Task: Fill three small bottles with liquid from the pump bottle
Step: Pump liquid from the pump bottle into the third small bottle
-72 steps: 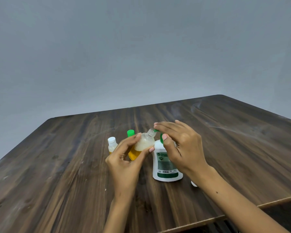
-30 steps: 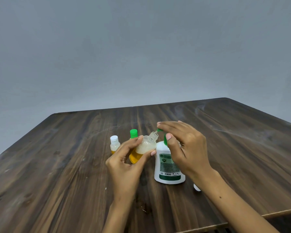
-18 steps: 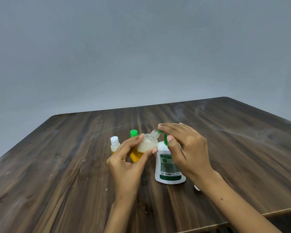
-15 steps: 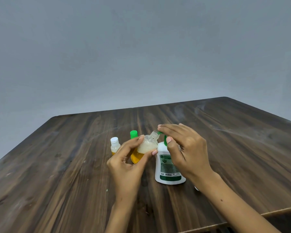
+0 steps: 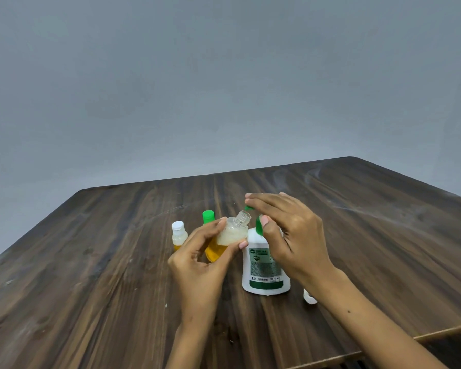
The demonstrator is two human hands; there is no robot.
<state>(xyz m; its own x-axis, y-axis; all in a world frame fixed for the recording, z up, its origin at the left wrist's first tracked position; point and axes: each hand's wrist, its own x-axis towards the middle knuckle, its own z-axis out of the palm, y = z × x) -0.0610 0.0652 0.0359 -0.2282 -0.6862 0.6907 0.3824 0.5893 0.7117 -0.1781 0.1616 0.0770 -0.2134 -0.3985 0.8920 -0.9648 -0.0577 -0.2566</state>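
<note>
Head view. We see the left hand (image 5: 197, 265) pinching an open bottle (image 5: 230, 234) between thumb and curled fingers, tilted so its bare threaded neck points up and right toward the pump spout (image 5: 248, 208). We note frothy pale liquid in this bottle's upper body. The right hand (image 5: 290, 235) lies over the pump head, fingers straight and flat on top, thumb against the green pump neck; it grips nothing. The pump bottle (image 5: 264, 272) stands upright on the table (image 5: 91, 288), just right of the open bottle. Left and farther off we record a white-capped bottle (image 5: 179, 235) and a green-capped bottle (image 5: 208, 217), both upright, both holding orange liquid. A small white object (image 5: 309, 298) lies by the right wrist; we cannot tell what it is.
</note>
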